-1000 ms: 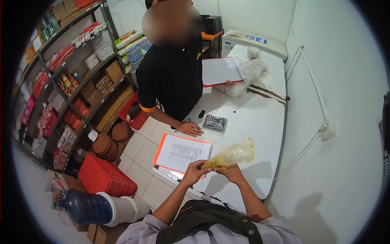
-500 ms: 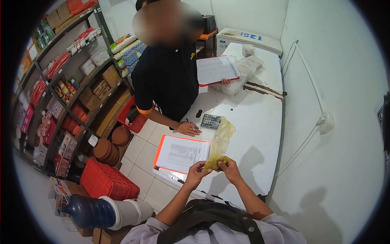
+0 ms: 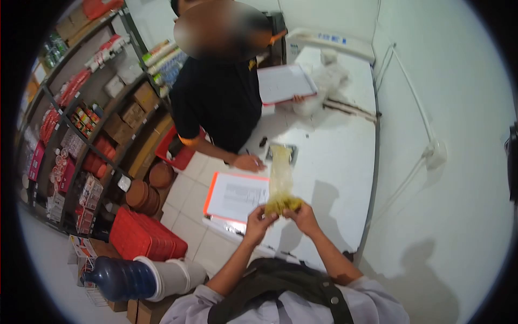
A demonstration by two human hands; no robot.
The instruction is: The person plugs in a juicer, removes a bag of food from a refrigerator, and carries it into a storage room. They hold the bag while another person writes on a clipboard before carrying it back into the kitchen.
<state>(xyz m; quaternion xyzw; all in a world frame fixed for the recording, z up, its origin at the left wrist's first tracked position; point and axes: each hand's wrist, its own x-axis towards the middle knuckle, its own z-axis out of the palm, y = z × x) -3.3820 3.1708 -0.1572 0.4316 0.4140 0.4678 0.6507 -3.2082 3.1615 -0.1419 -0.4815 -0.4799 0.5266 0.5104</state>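
A translucent yellowish plastic bag point(image 3: 281, 175) stretches away from me over the white table, its near end bunched up. My left hand point(image 3: 260, 222) pinches the left side of that gathered end. On the other side my right hand point(image 3: 300, 217) grips it between thumb and fingers. The bag's far end overlaps a calculator point(image 3: 293, 154). Just left of the bag lies a sheet of printed paper on an orange-edged clipboard point(image 3: 237, 195). What the bag holds, if anything, I cannot make out.
Across the table point(image 3: 337, 162) a person in a black shirt point(image 3: 216, 102) holds a red-edged clipboard point(image 3: 287, 85) and a pen. Clear plastic bags point(image 3: 326, 86) lie at the far end. Loaded shelves point(image 3: 102, 102), a red crate point(image 3: 145, 237) and a blue water jug point(image 3: 121, 278) stand left.
The bag has swung a little left and now hangs straighter, its far end over the calculator. Both hands have risen slightly, still holding the bunched end more widely spread.
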